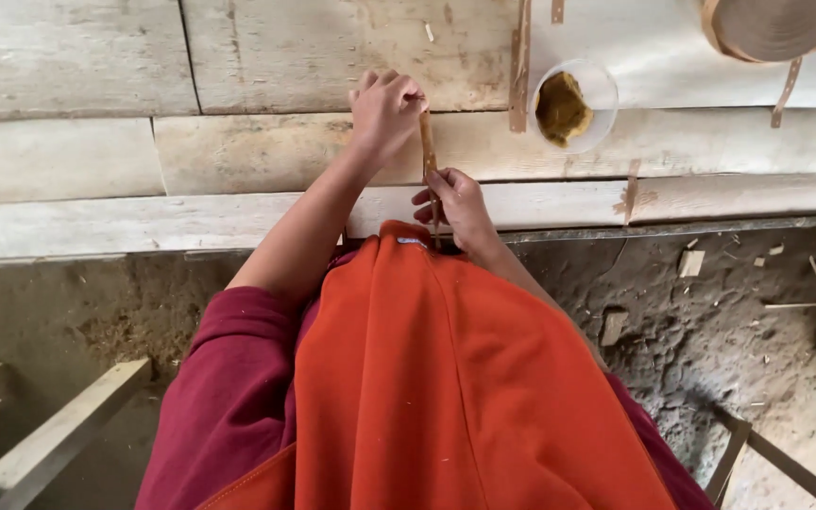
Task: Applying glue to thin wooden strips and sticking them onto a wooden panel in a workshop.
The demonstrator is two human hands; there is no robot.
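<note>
- Bottom centre of the frame: an orange cloth (446,378) hangs down over the person's front, with dark red sleeves (229,387) on either side.
- Lower left: a pale wooden plank (68,430) lies slanted on the dirt floor (691,340); small wood scraps are scattered on the floor at right.
- Middle of the frame: the right hand (460,203) is just above the top edge of the orange cloth. Its fingers are curled and pinched closed around the lower part of a thin brown strip (428,151).
- Just above and left of it: the left hand (384,109) is a closed fist gripping the upper end of the same strip, knuckles up.
- The strip runs nearly upright between the two hands, held taut over the edge of the pale wooden bench (238,151).
- Upper centre-right, on the bench: a clear round cup (600,94) holds a lump of yellow-brown paste (561,109). It sits near the hands but apart from them.
- Just left of the cup: another thin brown strip lies upright on the boards (519,66); a few shorter strips lie to the right.
- Upper right corner: a coil of tan strip material (772,26), partly cut off by the frame edge.
</note>
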